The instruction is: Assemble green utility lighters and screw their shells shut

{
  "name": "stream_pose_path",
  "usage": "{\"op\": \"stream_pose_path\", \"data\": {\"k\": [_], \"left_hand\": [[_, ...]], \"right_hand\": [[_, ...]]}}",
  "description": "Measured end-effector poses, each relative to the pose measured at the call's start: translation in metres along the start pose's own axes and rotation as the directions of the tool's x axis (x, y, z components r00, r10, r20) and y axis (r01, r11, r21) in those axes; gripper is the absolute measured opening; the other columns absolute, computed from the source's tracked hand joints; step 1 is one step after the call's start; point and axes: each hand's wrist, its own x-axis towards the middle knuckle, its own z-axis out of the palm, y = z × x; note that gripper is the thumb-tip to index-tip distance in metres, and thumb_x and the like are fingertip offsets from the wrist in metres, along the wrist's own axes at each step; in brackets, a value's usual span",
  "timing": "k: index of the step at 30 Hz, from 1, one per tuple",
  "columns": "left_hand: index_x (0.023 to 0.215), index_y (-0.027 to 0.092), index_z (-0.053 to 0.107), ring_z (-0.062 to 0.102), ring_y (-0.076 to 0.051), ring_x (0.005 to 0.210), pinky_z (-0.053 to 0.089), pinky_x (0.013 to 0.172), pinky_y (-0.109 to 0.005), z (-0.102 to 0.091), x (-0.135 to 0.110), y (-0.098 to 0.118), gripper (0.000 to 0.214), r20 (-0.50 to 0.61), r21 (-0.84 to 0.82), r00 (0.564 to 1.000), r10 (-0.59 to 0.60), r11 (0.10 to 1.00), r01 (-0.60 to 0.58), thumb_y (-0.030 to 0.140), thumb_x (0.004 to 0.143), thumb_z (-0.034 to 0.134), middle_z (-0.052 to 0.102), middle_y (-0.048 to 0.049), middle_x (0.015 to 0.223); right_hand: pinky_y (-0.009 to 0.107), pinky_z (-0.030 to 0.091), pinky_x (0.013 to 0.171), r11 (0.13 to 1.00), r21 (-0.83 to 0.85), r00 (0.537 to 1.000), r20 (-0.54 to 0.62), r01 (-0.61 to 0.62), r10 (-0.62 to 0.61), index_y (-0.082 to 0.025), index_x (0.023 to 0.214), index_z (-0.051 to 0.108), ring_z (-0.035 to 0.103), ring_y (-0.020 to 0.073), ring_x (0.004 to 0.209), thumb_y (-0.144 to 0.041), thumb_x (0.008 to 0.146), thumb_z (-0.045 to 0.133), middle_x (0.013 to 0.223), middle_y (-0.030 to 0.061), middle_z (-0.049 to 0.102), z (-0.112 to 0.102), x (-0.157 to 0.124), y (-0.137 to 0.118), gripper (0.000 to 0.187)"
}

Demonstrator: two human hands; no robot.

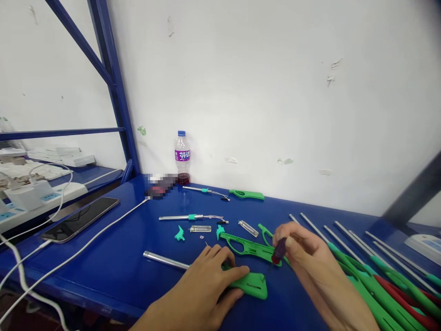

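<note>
My left hand (210, 280) presses down around a green long-nosed lighter (257, 286), its metal tube (165, 260) pointing left. In my right hand (310, 253) is a screwdriver (279, 250) with a dark red-purple handle, gripped between thumb and fingers. Its thin shaft slants down to the end of the lighter's handle; whether the tip sits in a screw is too small to tell. Just behind lies an opened green handle shell (248, 247). Near it are clear fuel tanks (200, 229), a teal trigger (179, 233) and a metal tube with wires (181, 217).
Several lighters with metal tubes (386, 276) lie on the right of the blue table (113, 257). Farther back are another wired tube (196, 189), a green shell (246, 195) and a bottle (182, 158). A phone (82, 219), white cables and a power strip (44, 200) are left.
</note>
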Motion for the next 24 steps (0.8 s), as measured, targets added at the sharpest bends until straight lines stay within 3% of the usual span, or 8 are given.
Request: {"op": "stream_pose_path", "data": {"k": [7, 11, 14, 18, 21, 24], "left_hand": [[0.147, 0.037, 0.063, 0.064, -0.031, 0.117, 0.048, 0.112, -0.061, 0.000, 0.001, -0.001, 0.044, 0.006, -0.006, 1.000, -0.003, 1.000, 0.003, 0.023, 0.106, 0.064, 0.064, -0.0063, 0.127], [0.148, 0.036, 0.064, 0.062, -0.031, 0.120, 0.048, 0.113, -0.061, -0.003, 0.002, 0.002, 0.044, 0.028, -0.016, 0.999, -0.034, 0.999, 0.034, 0.023, 0.106, 0.064, 0.064, -0.0070, 0.130], [0.147, 0.036, 0.065, 0.062, -0.032, 0.121, 0.049, 0.112, -0.060, -0.005, 0.003, 0.004, 0.045, 0.069, -0.026, 0.996, -0.060, 0.998, 0.062, 0.022, 0.104, 0.067, 0.065, -0.0078, 0.131], [0.147, 0.035, 0.066, 0.063, -0.033, 0.122, 0.050, 0.110, -0.059, -0.007, 0.003, 0.006, 0.046, 0.074, -0.014, 0.995, -0.065, 0.998, 0.066, 0.021, 0.103, 0.067, 0.066, -0.0086, 0.132], [0.147, 0.034, 0.066, 0.063, -0.033, 0.121, 0.050, 0.110, -0.059, -0.007, 0.003, 0.006, 0.046, 0.068, -0.012, 0.996, -0.059, 0.998, 0.060, 0.021, 0.103, 0.068, 0.066, -0.0086, 0.132], [0.148, 0.033, 0.065, 0.062, -0.032, 0.122, 0.048, 0.113, -0.060, -0.006, 0.003, 0.005, 0.046, 0.060, -0.011, 0.997, -0.047, 0.999, 0.048, 0.021, 0.103, 0.068, 0.065, -0.0086, 0.132]], "right_hand": [[0.034, 0.051, 0.080, 0.998, 0.049, 1.000, 0.008, -0.030, 0.030, -0.027, 0.085, 0.076, 0.058, 0.0236, 0.086, -0.061, 0.086, 0.086, 0.087, 0.0037, 0.067, 0.008, -0.004, -0.003, 0.036], [0.033, 0.048, 0.073, 0.977, 0.198, 0.997, 0.035, -0.076, 0.071, -0.025, 0.081, 0.070, 0.055, 0.0210, 0.079, -0.062, 0.085, 0.087, 0.081, 0.0017, 0.063, 0.013, -0.001, -0.001, 0.040], [0.030, 0.043, 0.064, 0.924, 0.356, 0.990, 0.067, -0.141, 0.125, -0.023, 0.073, 0.063, 0.049, 0.0170, 0.067, -0.061, 0.081, 0.091, 0.071, -0.0012, 0.054, 0.016, 0.007, 0.002, 0.048], [0.028, 0.042, 0.059, 0.878, 0.441, 0.982, 0.102, -0.187, 0.158, -0.024, 0.067, 0.053, 0.034, 0.0136, 0.058, -0.062, 0.077, 0.093, 0.065, -0.0055, 0.037, 0.016, 0.012, 0.004, 0.057], [0.025, 0.041, 0.054, 0.810, 0.550, 0.979, 0.101, -0.202, 0.175, -0.023, 0.068, 0.050, 0.024, 0.0126, 0.059, -0.053, 0.079, 0.093, 0.071, -0.0061, 0.031, 0.014, 0.007, 0.002, 0.054], [0.023, 0.041, 0.052, 0.806, 0.564, 0.982, 0.052, -0.180, 0.182, -0.022, 0.070, 0.052, 0.019, 0.0129, 0.061, -0.045, 0.082, 0.091, 0.075, -0.0054, 0.030, 0.014, 0.001, -0.001, 0.047]]}}
